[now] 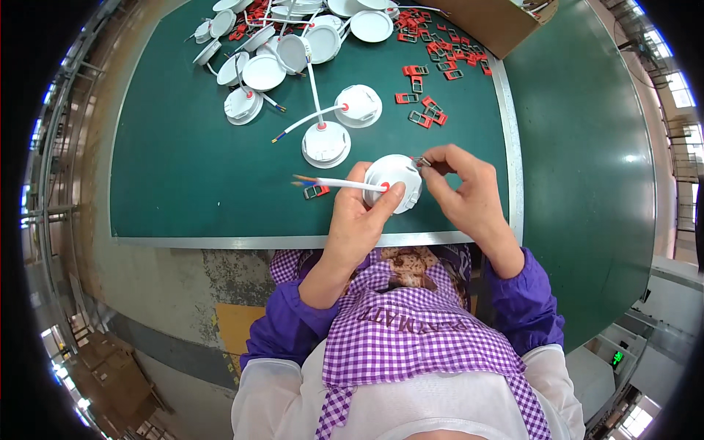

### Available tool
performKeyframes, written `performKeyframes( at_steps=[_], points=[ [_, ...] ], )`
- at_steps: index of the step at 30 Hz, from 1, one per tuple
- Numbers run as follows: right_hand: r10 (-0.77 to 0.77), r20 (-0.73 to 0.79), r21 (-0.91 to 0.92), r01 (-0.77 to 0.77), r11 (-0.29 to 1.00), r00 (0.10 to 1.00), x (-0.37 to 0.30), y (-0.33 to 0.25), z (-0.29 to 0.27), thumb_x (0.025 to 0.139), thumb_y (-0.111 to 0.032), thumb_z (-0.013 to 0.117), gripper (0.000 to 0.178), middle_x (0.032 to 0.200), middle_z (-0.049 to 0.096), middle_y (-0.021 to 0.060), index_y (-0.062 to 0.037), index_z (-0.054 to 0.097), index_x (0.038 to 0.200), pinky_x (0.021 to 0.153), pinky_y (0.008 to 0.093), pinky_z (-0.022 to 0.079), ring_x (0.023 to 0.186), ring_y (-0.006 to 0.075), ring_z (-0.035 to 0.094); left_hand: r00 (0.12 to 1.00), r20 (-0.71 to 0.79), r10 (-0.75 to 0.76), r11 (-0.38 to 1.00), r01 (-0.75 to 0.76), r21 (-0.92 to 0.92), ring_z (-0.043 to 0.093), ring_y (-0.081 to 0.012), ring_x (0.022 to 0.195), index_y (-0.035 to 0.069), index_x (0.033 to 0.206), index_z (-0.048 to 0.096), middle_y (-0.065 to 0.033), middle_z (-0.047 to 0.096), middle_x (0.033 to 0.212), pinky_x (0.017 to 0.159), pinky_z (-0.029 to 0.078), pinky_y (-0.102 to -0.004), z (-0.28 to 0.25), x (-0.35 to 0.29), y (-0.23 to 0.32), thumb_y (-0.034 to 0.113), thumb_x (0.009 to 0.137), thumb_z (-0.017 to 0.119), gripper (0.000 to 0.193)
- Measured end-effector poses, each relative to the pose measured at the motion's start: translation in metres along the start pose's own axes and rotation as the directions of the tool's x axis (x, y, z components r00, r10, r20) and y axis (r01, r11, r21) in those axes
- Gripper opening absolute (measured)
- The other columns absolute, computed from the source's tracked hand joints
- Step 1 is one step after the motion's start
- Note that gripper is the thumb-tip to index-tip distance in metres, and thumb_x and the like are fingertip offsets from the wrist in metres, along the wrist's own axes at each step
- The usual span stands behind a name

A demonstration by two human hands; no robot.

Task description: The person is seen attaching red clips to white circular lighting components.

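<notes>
My left hand [359, 220] grips a round white downlight housing [396, 174], with the thumb pressed on its back near the red cable grommet. A white cable [341, 182] runs out of it to the left and ends in bare coloured wires. At the housing's right upper edge my right hand [466, 187] pinches a small metal spring clip [421, 161] with a bit of red on it. Just left of my left hand a single red-and-metal clip [317, 191] lies on the green table. Two more white downlights [326, 144] with cables rest beyond my hands.
A heap of white downlights [264, 72] fills the far left of the green table [198, 183]. Many loose red clips [440, 59] are scattered at the far right, beside a cardboard box [484, 26]. A metal strip [513, 147] edges the table on the right, next to another green surface [587, 169].
</notes>
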State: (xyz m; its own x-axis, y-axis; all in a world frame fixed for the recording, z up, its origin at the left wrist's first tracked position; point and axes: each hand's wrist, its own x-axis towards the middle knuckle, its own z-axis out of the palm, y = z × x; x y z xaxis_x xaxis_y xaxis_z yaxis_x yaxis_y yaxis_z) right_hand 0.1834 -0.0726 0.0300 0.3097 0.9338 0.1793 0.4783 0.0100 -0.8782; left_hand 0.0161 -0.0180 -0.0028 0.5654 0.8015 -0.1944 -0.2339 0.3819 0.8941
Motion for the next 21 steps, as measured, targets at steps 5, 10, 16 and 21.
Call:
performKeyframes(
  at_steps=[5, 10, 16, 21],
  points=[
    [0.036, -0.019, -0.055, -0.037, 0.998, 0.999, -0.007, -0.001, -0.001, 0.083, -0.004, 0.067, 0.014, 0.085, 0.070, 0.0130, 0.0030, 0.066, 0.096, 0.069, 0.0308, 0.053, 0.077, 0.0179, 0.069, 0.998, 0.024, 0.054, 0.992, -0.056, 0.110, 0.063, -0.0082, 0.085, 0.000, 0.113, 0.054, -0.0064, 0.064, 0.096, 0.073, 0.052, -0.0232, 0.003, 0.003, -0.008, 0.012, 0.092, 0.068, 0.028],
    [0.190, 0.019, 0.112, -0.191, 0.975, 0.982, -0.008, 0.007, -0.001, 0.085, -0.004, 0.069, 0.013, 0.086, 0.071, 0.0102, 0.0023, 0.066, 0.096, 0.071, 0.0298, 0.053, 0.080, 0.0146, 0.068, 1.000, 0.017, 0.008, 0.985, -0.011, 0.174, 0.065, -0.0087, 0.082, 0.001, 0.113, 0.055, -0.0070, 0.065, 0.098, 0.067, 0.055, -0.0235, 0.006, 0.000, 0.000, 0.013, 0.092, 0.067, 0.027],
    [0.035, -0.103, 0.000, -0.035, 0.999, 0.994, -0.011, 0.003, -0.002, 0.085, -0.003, 0.071, 0.016, 0.088, 0.072, 0.0108, 0.0017, 0.067, 0.100, 0.071, 0.0301, 0.053, 0.080, 0.0176, 0.069, 1.000, -0.004, 0.004, 0.988, -0.004, 0.153, 0.067, -0.0099, 0.084, 0.001, 0.115, 0.055, -0.0068, 0.067, 0.097, 0.064, 0.056, -0.0234, 0.007, 0.001, 0.003, 0.014, 0.093, 0.067, 0.028],
    [-0.133, -0.106, -0.155, 0.115, 0.981, 0.986, -0.016, 0.002, 0.005, 0.084, -0.001, 0.069, 0.016, 0.090, 0.070, 0.0136, 0.0007, 0.068, 0.100, 0.069, 0.0318, 0.054, 0.078, 0.0254, 0.070, 0.997, -0.020, 0.076, 0.981, -0.071, 0.181, 0.064, -0.0085, 0.079, 0.001, 0.113, 0.056, -0.0057, 0.066, 0.092, 0.063, 0.053, -0.0228, 0.006, 0.002, -0.002, 0.013, 0.093, 0.066, 0.026]
  ],
)
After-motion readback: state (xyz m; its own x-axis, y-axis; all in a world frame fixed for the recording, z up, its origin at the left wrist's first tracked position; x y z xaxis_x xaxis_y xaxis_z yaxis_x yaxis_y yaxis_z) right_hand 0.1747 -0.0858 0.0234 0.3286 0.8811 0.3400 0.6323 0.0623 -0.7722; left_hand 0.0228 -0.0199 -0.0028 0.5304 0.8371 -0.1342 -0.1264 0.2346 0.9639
